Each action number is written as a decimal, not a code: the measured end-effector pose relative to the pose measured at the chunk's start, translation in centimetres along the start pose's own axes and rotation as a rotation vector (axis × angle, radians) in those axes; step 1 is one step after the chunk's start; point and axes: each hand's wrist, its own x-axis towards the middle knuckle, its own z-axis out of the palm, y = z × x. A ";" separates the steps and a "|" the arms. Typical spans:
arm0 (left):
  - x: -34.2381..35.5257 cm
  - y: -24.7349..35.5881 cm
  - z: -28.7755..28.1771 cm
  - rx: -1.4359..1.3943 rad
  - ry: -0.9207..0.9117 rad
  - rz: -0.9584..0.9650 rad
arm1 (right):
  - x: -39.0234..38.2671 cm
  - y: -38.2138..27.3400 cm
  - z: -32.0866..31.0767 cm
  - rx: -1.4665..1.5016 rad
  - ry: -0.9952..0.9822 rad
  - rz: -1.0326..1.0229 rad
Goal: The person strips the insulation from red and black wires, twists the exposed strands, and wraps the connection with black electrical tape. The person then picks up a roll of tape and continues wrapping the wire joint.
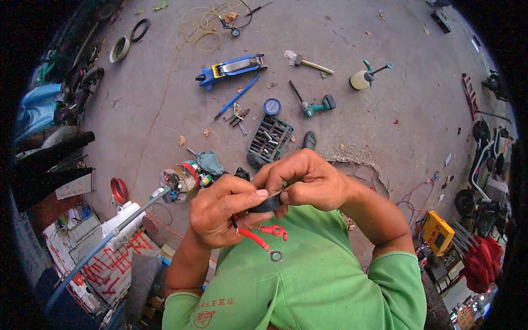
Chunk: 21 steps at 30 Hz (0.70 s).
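In front of my green shirt, my left hand (220, 208) is closed, its thumb against a black band (265, 205) that looks like a roll of electrical tape. My right hand (307, 180) pinches at the upper edge of the same tape with thumb and forefinger; the fingers partly hide it. From beneath my left hand hangs a red cable (253, 237), ending in a metal ring terminal (276, 256). A red clamp-like connector (274, 231) hangs beside it, just below the tape. How cable and connector are held is hidden by the fingers.
On the concrete ahead are a socket set (270, 138), a cordless impact driver (319, 106), a hammer (308, 63), a blue floor jack (231, 70) and a spray bottle (361, 80). A cluttered bucket (179, 183) stands left. A yellow box (438, 231) sits right.
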 end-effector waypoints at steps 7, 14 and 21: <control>-0.4 -0.1 0.1 -0.051 0.027 0.043 | -0.6 0.2 0.3 0.015 -0.024 -0.014; -0.5 0.2 0.6 -0.033 0.014 0.056 | -0.5 -0.2 0.3 -0.092 -0.019 0.044; -0.7 -0.3 0.5 -0.115 0.123 0.098 | -0.9 0.3 0.8 -0.006 0.032 -0.079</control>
